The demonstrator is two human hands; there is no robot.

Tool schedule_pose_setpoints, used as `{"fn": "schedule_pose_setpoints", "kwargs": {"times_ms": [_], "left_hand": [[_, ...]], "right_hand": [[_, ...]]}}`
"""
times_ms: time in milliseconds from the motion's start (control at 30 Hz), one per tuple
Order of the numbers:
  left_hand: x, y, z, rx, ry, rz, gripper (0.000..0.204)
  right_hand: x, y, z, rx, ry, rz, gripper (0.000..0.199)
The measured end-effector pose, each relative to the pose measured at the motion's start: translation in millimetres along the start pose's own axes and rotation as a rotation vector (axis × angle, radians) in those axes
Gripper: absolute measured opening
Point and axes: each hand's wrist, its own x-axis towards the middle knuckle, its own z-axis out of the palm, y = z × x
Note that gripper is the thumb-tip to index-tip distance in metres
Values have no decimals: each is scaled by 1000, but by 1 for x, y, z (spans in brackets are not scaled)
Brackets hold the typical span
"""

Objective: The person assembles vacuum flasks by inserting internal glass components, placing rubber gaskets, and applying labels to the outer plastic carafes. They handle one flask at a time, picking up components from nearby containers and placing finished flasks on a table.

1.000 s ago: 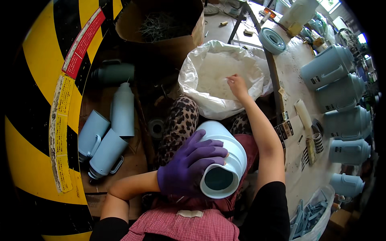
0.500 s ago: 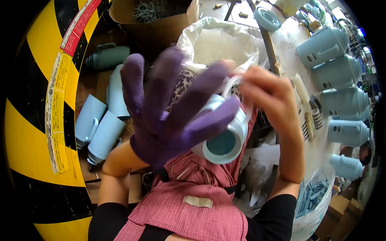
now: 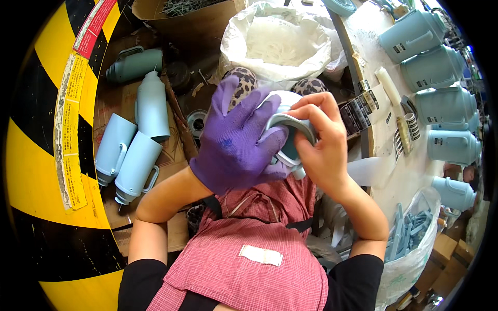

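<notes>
Over my lap is a pale-blue thermos jug shell, its round mouth tilted toward me. My left hand, in a purple knit glove, is wrapped round its left side, with thumb and fingers near the mouth. The bare right hand pinches the grey-blue rim at the mouth's right side, thumb inside the opening and fingers outside. Whether that rim is a separate ring or part of the shell, I cannot tell. Much of the shell is hidden behind both hands.
Several pale-blue jug shells lie on cardboard at left, beside a yellow-black striped surface. Ahead stands a white sack of translucent pieces. Along the right bench stand more jugs; a bag of blue handles is below.
My gloved left hand has come down from its spread, blurred position and closed on the jug shell. My right hand has moved lower, to the mouth; the white loop it held no longer shows.
</notes>
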Motion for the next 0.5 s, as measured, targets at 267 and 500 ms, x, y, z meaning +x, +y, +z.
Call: {"fn": "schedule_pose_setpoints", "kwargs": {"times_ms": [267,500], "left_hand": [[-8,8,9,-35,87,-91,55],[-5,5,8,0,37,-14,66]], "right_hand": [[-2,1,-46,-140,-367,-288,21],[25,0,-54,-231,-591,-410,19]]}}
